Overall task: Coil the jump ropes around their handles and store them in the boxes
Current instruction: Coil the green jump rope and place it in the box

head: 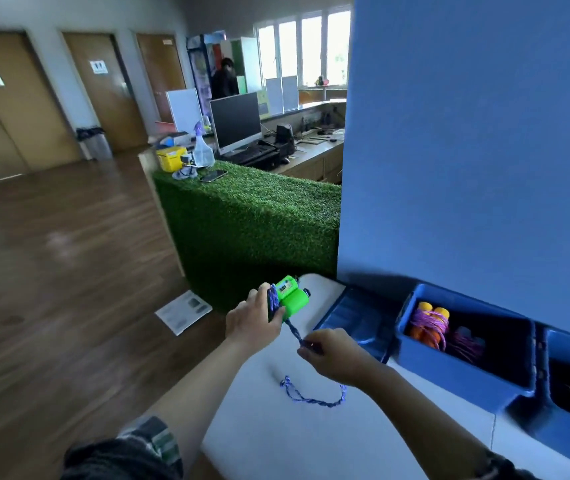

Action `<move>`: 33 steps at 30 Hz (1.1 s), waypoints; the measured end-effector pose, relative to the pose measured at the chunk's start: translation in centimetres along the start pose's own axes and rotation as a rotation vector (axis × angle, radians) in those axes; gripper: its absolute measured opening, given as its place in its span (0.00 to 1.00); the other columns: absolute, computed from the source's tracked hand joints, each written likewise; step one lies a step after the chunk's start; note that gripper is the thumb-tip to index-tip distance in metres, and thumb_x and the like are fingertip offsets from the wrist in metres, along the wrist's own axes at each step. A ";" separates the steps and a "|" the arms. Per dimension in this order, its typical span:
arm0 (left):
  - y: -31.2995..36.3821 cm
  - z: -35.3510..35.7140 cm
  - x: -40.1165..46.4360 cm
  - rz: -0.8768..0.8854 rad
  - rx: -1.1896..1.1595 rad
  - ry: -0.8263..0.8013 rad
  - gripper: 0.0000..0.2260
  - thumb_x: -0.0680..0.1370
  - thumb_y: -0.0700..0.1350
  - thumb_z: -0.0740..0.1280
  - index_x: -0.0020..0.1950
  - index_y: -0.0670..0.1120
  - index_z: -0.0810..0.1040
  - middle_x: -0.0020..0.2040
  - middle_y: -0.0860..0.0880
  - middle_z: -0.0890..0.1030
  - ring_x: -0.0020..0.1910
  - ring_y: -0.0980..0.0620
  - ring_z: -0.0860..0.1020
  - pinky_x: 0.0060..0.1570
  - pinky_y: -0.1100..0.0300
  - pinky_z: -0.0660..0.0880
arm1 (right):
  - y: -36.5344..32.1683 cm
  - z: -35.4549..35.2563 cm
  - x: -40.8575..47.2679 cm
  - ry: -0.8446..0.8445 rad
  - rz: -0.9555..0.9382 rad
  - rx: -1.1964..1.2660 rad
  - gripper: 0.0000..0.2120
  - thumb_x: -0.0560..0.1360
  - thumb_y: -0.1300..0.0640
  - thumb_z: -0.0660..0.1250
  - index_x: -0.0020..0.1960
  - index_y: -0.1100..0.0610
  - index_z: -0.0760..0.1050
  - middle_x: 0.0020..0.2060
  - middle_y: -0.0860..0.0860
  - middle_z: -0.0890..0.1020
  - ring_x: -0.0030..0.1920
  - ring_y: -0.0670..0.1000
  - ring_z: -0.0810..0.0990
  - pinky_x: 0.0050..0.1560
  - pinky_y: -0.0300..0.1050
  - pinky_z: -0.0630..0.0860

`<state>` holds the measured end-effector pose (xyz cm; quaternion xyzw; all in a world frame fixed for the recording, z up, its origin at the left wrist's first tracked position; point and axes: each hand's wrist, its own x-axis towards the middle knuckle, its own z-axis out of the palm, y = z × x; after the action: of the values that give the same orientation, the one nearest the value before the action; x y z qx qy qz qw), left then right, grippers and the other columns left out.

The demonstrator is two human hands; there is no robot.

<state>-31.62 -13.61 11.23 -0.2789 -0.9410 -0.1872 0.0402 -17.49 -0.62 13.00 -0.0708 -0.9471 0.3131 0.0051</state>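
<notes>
Left hand [254, 322] gripped green handles [292, 297]; right hand [332, 355] pinched blue rope [294, 332], slack lying on white bench [276, 441]. Blue box [463, 372] held coiled orange-handled rope [428, 323].

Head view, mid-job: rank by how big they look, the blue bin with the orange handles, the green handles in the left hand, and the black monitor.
1. blue bin, clearly largest.
2. monitor, though far away, so truly bigger than it looks.
3. green handles, smallest, in the left hand.
</notes>
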 end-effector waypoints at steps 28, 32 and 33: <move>14.5 7.6 -11.5 0.871 -0.118 -0.396 0.32 0.69 0.69 0.66 0.67 0.55 0.68 0.50 0.53 0.78 0.43 0.48 0.78 0.46 0.57 0.74 | 15.4 -4.8 -16.1 0.171 0.282 0.326 0.05 0.71 0.56 0.73 0.38 0.46 0.81 0.34 0.44 0.80 0.30 0.35 0.73 0.36 0.28 0.67; 17.1 8.3 -10.7 0.937 -0.197 -0.415 0.32 0.72 0.68 0.63 0.70 0.52 0.65 0.58 0.54 0.77 0.49 0.50 0.78 0.47 0.59 0.73 | 18.8 -4.1 -19.0 0.368 0.381 0.439 0.11 0.73 0.59 0.70 0.36 0.45 0.81 0.28 0.47 0.79 0.30 0.42 0.73 0.36 0.37 0.70; 17.7 8.5 -10.4 0.956 -0.207 -0.415 0.32 0.73 0.68 0.63 0.71 0.51 0.65 0.59 0.53 0.77 0.50 0.49 0.78 0.48 0.59 0.73 | 19.3 -4.1 -19.6 0.396 0.407 0.455 0.11 0.75 0.61 0.68 0.36 0.50 0.81 0.26 0.46 0.76 0.28 0.42 0.71 0.34 0.38 0.69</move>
<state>-13.07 -1.99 7.34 -0.7104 -0.6737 -0.1810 -0.0936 4.67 14.45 5.46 -0.3141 -0.8004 0.4906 0.1416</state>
